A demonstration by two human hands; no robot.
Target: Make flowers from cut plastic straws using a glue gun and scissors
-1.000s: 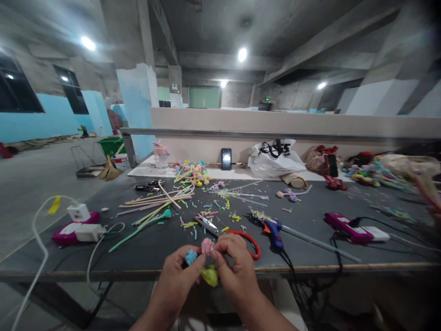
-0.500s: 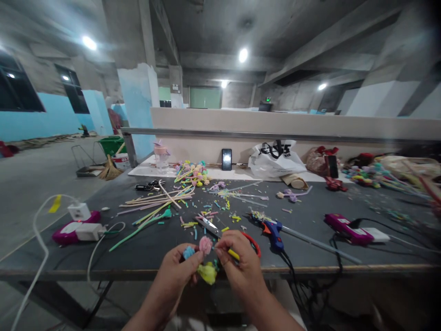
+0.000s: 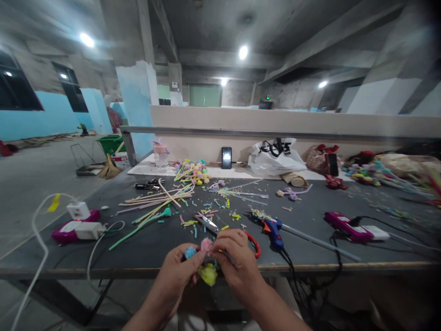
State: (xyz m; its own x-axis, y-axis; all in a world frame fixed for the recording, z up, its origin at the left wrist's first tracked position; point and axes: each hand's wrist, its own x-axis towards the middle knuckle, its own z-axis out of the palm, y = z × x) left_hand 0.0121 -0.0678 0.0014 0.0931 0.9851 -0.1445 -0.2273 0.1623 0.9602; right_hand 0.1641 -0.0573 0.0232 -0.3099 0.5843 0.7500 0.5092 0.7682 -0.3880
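My left hand (image 3: 181, 266) is closed around a small bunch of fuzzy pipe-cleaner flowers, held low over the table's front edge. A blue flower (image 3: 189, 252) sits by its thumb and forefinger, a pink flower (image 3: 206, 246) sticks up beside it, and a yellow flower (image 3: 207, 274) hangs below. My right hand (image 3: 237, 257) has its fingertips pinched at the right side of the pink flower; they hide the exact grip. Behind that hand lie scissors (image 3: 208, 224) with red handles, partly covered by it.
A blue glue gun (image 3: 274, 232) with a long clear stick lies to the right. Cut scraps and fuzzy stems (image 3: 161, 195) cover the dark table (image 3: 138, 257). Purple power strips (image 3: 347, 226) with cables flank both sides. A phone (image 3: 226, 158) stands at the back.
My right hand has moved slightly left, its fingertips now against the pink flower. A yellow piece seen at those fingers earlier is mostly hidden. My left hand has hardly moved.
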